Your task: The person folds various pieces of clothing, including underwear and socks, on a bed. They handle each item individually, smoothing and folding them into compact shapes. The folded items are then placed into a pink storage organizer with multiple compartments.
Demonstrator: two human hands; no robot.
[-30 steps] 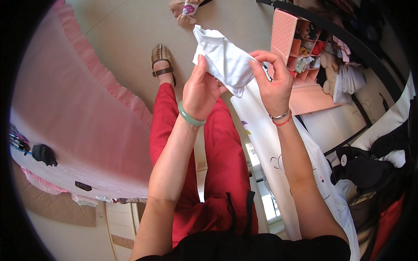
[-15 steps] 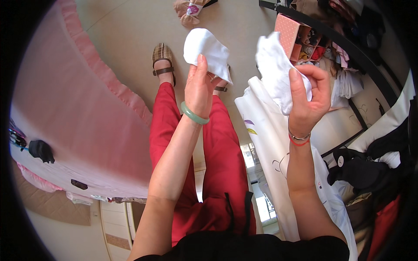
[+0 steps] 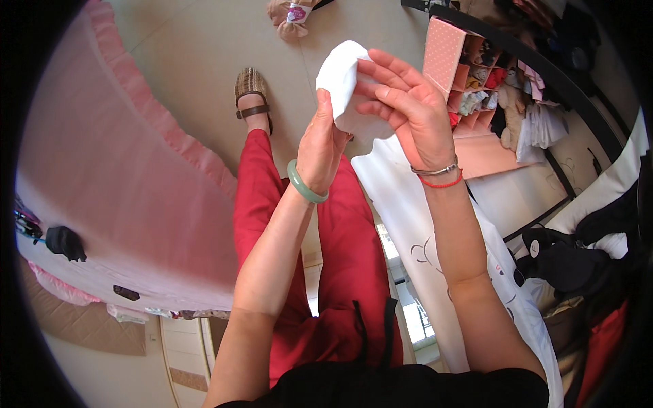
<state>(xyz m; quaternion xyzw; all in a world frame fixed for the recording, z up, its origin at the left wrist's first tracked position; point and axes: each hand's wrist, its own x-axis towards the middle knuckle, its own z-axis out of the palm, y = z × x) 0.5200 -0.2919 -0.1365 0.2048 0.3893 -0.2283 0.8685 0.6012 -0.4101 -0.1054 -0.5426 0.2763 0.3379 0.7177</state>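
My left hand (image 3: 321, 153), with a green bangle at the wrist, grips white socks (image 3: 338, 78) between its thumb and fingers, out in front of my legs. The socks lie together, one over the other as far as I can make out, and their lower part is in shadow. Beside them, my right hand (image 3: 411, 112) has its fingers stretched out and apart, the fingertips at the edge of the white fabric. No sock shows in its palm.
At the right stands a pink dotted box (image 3: 445, 54) with compartments of small rolled garments. A white cover with line drawings (image 3: 408, 204) hangs nearer. To the left is a pink-frilled bed (image 3: 136, 183) with a black item (image 3: 64, 243). A beige bundle (image 3: 291, 17) lies on the floor.
My right hand has moved left to my left hand, and its white sock now lies with the other one. The right fingers have opened. My left hand has shifted slightly right.
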